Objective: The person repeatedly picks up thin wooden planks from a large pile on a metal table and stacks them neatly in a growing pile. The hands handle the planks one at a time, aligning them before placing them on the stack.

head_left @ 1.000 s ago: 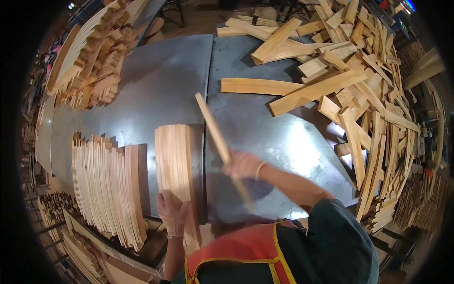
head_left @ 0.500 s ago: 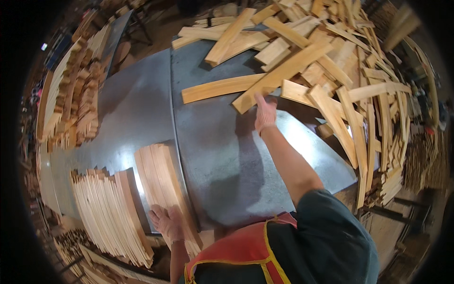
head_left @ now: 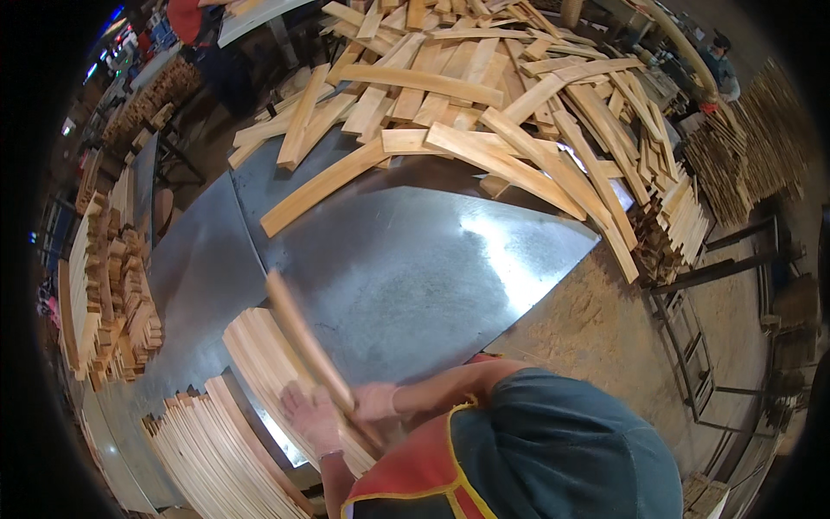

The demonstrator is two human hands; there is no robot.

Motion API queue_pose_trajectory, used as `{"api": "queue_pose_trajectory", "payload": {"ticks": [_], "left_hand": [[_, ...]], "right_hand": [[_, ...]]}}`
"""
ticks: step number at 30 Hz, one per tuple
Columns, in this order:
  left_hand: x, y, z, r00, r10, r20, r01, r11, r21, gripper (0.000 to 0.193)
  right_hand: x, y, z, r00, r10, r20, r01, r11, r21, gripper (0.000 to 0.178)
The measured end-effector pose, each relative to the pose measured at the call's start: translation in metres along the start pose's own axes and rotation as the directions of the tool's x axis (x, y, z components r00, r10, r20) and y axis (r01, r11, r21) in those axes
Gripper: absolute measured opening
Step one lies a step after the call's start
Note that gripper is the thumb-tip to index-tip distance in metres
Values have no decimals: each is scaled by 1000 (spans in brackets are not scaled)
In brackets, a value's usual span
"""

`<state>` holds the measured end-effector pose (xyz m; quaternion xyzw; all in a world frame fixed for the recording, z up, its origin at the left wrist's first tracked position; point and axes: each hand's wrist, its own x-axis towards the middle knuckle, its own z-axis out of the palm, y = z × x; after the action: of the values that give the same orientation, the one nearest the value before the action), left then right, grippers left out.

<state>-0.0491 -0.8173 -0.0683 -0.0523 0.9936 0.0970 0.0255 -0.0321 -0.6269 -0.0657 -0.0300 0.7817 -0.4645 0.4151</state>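
My left hand (head_left: pixel 313 420) lies over a row of pale wooden slats (head_left: pixel 264 350) set on edge side by side, its fingers spread on their top edges. My right hand (head_left: pixel 373 403) grips one loose wooden slat (head_left: pixel 304 333) near its lower end. This slat is smeared by motion and slants along the right side of the row; whether it touches the row I cannot tell. Both hands look covered by thin pale gloves. To the left, across a narrow gap, stands a bigger row of slats (head_left: pixel 212 450).
The grey metal tabletop (head_left: pixel 389 259) spreads ahead. A loose heap of curved wooden pieces (head_left: pixel 450 73) covers its far side. More stacked pieces (head_left: pixel 108 294) stand at the far left. A metal frame (head_left: pixel 700 346) stands on the floor at right. Another person (head_left: pixel 203 43) is at the far left.
My right hand has come back from the heap to beside my left hand, bringing a slat. My left hand stays on the row. The view has shifted to the right.
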Motion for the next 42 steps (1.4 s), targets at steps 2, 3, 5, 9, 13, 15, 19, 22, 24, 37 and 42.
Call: {"api": "queue_pose_trajectory", "payload": {"ticks": [2, 3, 5, 9, 13, 15, 19, 22, 24, 37, 42], "left_hand": [[-1, 60, -21, 996, 59, 71, -70, 985, 158, 80], [-8, 46, -16, 998, 51, 46, -60, 974, 220, 81], [-12, 28, 13, 991, 126, -54, -108, 961, 255, 85], [-14, 42, 9, 999, 49, -15, -43, 967, 252, 82], [-10, 56, 11, 999, -38, 12, 34, 966, 258, 84], [-10, 99, 0, 998, -5, 70, -22, 923, 383, 84], [0, 206, -4, 939, 314, 143, -343, 891, 298, 86], [20, 302, -7, 810, 578, 100, -587, 797, 143, 84], [44, 386, -8, 665, 745, -53, -742, 668, 55, 82], [149, 579, 44, 332, 934, 136, -872, 248, 423, 73], [103, 419, -34, 684, 718, 126, -725, 651, 228, 73]], "right_hand": [[63, 56, 46, 935, -334, 119, 353, 910, -219, 51], [34, 26, 18, 917, -374, 138, 391, 911, -134, 45], [-10, 27, -54, 922, -388, -1, 387, 920, -64, 33], [-116, 136, -228, 642, -114, -758, 353, 922, 161, 55], [-243, 304, -382, -48, -171, -984, -392, 909, -139, 59], [-288, 334, -420, 30, 25, -999, -605, 796, 2, 67], [-303, 364, -450, 266, 344, -900, -597, 792, 126, 71], [-324, 336, -451, 304, 189, -934, -487, 873, 18, 67], [-362, 334, -453, 265, 100, -959, -446, 894, -30, 64], [-410, 478, -422, 319, 419, -850, -323, 891, 318, 91], [-389, 417, -365, 656, 325, -681, 378, 640, 669, 65]]}}
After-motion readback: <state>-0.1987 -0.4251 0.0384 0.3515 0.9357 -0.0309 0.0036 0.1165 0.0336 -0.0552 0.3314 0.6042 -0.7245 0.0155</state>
